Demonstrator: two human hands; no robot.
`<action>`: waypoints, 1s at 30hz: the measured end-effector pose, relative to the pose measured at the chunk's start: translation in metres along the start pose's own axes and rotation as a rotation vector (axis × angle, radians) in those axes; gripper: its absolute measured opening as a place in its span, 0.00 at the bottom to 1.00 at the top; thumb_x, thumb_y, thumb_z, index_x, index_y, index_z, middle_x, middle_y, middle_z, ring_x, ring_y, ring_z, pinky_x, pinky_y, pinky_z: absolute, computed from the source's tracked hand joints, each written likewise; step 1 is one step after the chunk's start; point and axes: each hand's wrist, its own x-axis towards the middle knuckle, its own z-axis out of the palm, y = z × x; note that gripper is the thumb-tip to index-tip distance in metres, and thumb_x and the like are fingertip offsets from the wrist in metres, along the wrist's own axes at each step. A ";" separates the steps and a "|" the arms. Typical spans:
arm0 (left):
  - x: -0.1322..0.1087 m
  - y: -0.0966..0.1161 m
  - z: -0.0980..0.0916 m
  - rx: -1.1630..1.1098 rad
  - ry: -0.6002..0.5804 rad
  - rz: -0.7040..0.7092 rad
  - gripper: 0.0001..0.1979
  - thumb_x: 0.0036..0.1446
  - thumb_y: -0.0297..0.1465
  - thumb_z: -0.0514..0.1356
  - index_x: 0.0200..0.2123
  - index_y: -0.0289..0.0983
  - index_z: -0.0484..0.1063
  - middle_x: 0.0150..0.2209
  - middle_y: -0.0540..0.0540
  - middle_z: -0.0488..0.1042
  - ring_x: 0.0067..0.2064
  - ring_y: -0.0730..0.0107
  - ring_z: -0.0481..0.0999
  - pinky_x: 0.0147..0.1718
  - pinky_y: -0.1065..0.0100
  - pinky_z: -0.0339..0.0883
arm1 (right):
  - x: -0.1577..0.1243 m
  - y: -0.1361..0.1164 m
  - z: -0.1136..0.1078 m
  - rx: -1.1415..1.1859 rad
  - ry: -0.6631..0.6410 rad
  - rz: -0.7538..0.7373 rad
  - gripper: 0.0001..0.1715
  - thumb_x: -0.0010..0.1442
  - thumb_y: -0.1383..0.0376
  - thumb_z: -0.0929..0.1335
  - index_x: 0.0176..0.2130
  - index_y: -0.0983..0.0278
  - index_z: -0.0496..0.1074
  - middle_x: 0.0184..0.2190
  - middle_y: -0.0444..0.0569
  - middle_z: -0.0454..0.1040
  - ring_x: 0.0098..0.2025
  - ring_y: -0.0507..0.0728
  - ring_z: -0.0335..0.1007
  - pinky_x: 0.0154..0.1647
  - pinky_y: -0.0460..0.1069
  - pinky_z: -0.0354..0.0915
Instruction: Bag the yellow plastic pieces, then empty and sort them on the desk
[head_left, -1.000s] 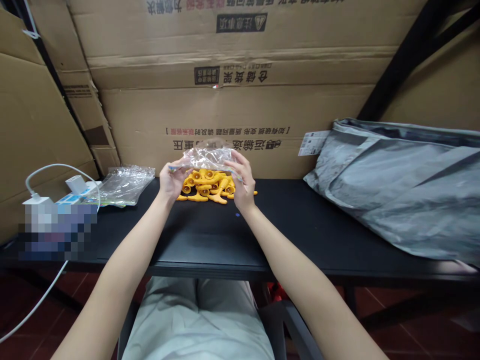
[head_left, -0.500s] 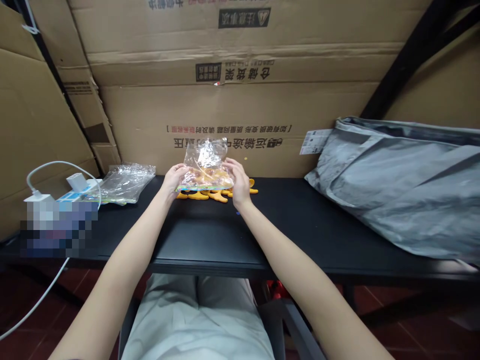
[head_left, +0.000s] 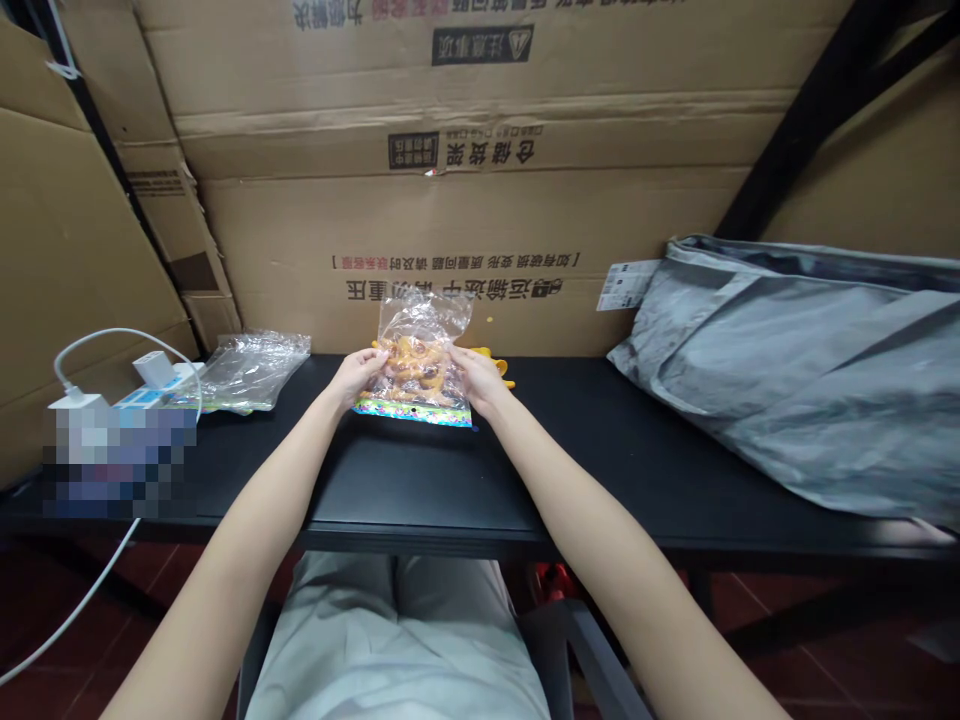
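Note:
A clear plastic bag (head_left: 417,352) with a colourful printed strip along its near edge lies over a pile of small yellow plastic pieces (head_left: 496,358) at the back of the black table (head_left: 420,480). My left hand (head_left: 363,373) grips the bag's left side, fingers closed on it. My right hand (head_left: 477,376) holds the bag's right side the same way. Most yellow pieces show through the bag; a few stick out behind my right hand.
A second clear bag (head_left: 247,370) lies to the left, beside a white power strip with chargers and cable (head_left: 154,372). A large grey bag (head_left: 810,370) fills the table's right side. Cardboard boxes (head_left: 465,200) wall the back.
The bag, held up above the yellow pieces a second ago, has come down and toward me over the pile, and both hands have lowered with it.

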 end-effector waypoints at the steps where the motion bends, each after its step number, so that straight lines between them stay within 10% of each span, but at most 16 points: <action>1: 0.000 0.001 0.000 0.013 0.030 -0.012 0.17 0.45 0.42 0.68 0.25 0.34 0.70 0.18 0.48 0.72 0.15 0.79 0.65 0.16 0.75 0.55 | 0.002 0.002 -0.001 -0.004 0.028 -0.008 0.19 0.41 0.54 0.77 0.26 0.62 0.69 0.21 0.41 0.71 0.24 0.51 0.66 0.29 0.48 0.66; 11: -0.002 0.001 0.003 0.078 0.229 0.021 0.18 0.54 0.43 0.61 0.22 0.37 0.63 0.14 0.51 0.69 0.15 0.75 0.67 0.16 0.75 0.56 | 0.006 0.011 -0.002 -0.078 0.223 -0.152 0.21 0.42 0.51 0.75 0.25 0.61 0.67 0.19 0.39 0.68 0.23 0.50 0.62 0.29 0.48 0.62; 30: -0.007 0.003 0.006 0.160 0.377 0.139 0.29 0.49 0.44 0.65 0.10 0.37 0.54 0.09 0.56 0.52 0.13 0.82 0.51 0.14 0.75 0.43 | -0.004 0.006 0.003 -0.232 0.132 -0.282 0.24 0.50 0.43 0.68 0.25 0.60 0.67 0.18 0.41 0.66 0.17 0.50 0.59 0.19 0.48 0.59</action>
